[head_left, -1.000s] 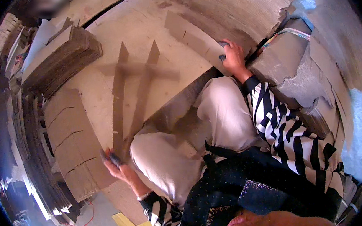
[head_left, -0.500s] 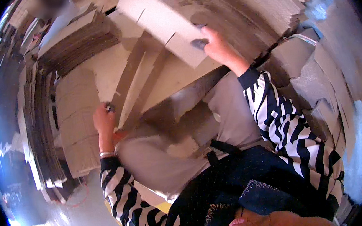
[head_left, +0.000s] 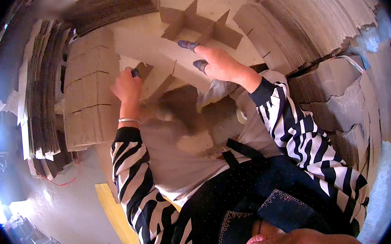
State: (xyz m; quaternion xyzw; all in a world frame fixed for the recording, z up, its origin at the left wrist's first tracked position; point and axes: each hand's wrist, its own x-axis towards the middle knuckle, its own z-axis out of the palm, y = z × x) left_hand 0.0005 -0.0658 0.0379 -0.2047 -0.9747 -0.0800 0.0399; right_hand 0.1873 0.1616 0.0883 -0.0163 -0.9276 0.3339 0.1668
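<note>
My left hand (head_left: 126, 87), with a dark cover on a fingertip, is closed on the end of a narrow slotted cardboard strip (head_left: 145, 71). Across it slants a wider slotted cardboard piece (head_left: 161, 61), its lower part blurred. My right hand (head_left: 220, 64) is just right of that piece, palm down. Two of its fingers wear dark covers and are spread apart, with nothing visible between them. Just beyond the right fingertips stands an interlocked cardboard divider (head_left: 217, 31) with crossing upright walls.
Slotted cardboard stacks (head_left: 88, 92) stand on the left, beside upright sheets (head_left: 37, 90). Another stack (head_left: 114, 8) lies at the back. Long rows of cardboard (head_left: 285, 28) fill the right, above more piled cardboard (head_left: 333, 85). A yellow board (head_left: 115, 219) is at lower left.
My right hand has lowered the wide slotted piece from its raised position onto the narrow strips, and its fingers have spread. The view has shifted, and the interlocked divider now shows.
</note>
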